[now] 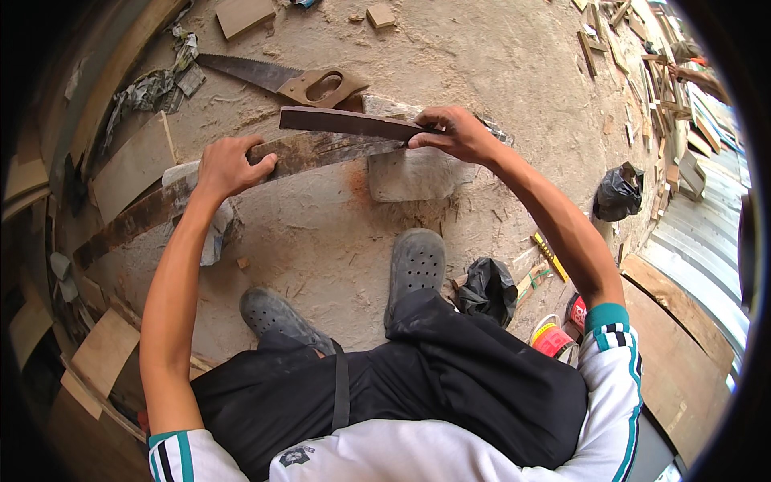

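Note:
A long, curved, rusty metal strip (pixel 144 213) lies slanted across two stone blocks. My left hand (pixel 227 166) presses down on the strip over the left block (pixel 215 229). My right hand (pixel 454 132) grips the end of a shorter dark flat bar (pixel 345 122) and holds it over the strip's right end, above the grey stone block (pixel 414 173). An orange rust stain marks the ground beside that block. My two feet in grey perforated clogs (pixel 416 265) stand just behind the strip.
A handsaw with a wooden handle (pixel 281 79) lies beyond the bar. Wood offcuts and boards (pixel 132 165) lie at left and along the far right. Black plastic bags (pixel 618 191), a red-and-white container (pixel 554 339) and a yellow tool (pixel 548 255) sit at right.

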A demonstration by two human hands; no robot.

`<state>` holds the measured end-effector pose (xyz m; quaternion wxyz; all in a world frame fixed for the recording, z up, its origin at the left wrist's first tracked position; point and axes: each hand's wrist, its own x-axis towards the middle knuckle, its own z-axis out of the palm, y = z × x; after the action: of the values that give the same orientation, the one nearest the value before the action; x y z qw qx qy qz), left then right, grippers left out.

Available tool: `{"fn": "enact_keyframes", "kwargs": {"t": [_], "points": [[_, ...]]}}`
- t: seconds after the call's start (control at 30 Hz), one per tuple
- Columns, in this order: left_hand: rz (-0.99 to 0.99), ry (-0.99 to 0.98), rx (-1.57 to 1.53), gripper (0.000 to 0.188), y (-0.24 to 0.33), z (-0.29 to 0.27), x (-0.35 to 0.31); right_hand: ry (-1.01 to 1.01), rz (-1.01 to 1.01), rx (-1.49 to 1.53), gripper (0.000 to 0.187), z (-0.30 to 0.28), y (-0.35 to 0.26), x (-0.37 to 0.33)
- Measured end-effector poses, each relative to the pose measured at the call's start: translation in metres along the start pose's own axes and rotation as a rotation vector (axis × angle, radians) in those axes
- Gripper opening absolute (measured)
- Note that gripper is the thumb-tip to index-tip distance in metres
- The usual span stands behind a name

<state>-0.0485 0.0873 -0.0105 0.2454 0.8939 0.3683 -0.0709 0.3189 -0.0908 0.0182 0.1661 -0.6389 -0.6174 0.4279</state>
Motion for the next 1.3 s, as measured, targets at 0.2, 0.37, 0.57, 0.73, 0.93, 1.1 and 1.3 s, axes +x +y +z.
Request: {"fn": "enact_keyframes", "kwargs": {"t": [0.2,0.37,0.57,0.73,0.93,1.1,1.3], "points": [[-0.012,-0.021,0.029,0.052,0.003,-0.002,-0.001,0.137,0.007,-0.149,0.049,0.011,0.015,-0.006],[0.008,0.021,0.007,0.053,-0.001,0.001,-0.001,0.368,-0.247,-0.500,0.056,0.028,0.035,-0.028],[0.000,0.027,0.030,0.054,-0.003,0.002,-0.001,0.289,-0.221,-0.386,0.054,0.018,0.036,-0.039],[0.001,0.028,0.013,0.054,0.001,0.000,0.000,0.184,-0.285,-0.408,0.052,0.008,0.025,-0.033],[0.017,0.033,0.014,0.054,-0.006,0.003,-0.001,0.119,-0.221,-0.363,0.049,0.014,0.020,-0.025],[0.017,-0.005,0.021,0.052,-0.001,0.001,0.001,0.094,-0.203,-0.334,0.048,0.012,0.021,-0.026],[0.012,-0.007,-0.002,0.053,-0.002,0.000,0.000,0.119,-0.335,-0.391,0.046,0.012,0.015,-0.018]]}}
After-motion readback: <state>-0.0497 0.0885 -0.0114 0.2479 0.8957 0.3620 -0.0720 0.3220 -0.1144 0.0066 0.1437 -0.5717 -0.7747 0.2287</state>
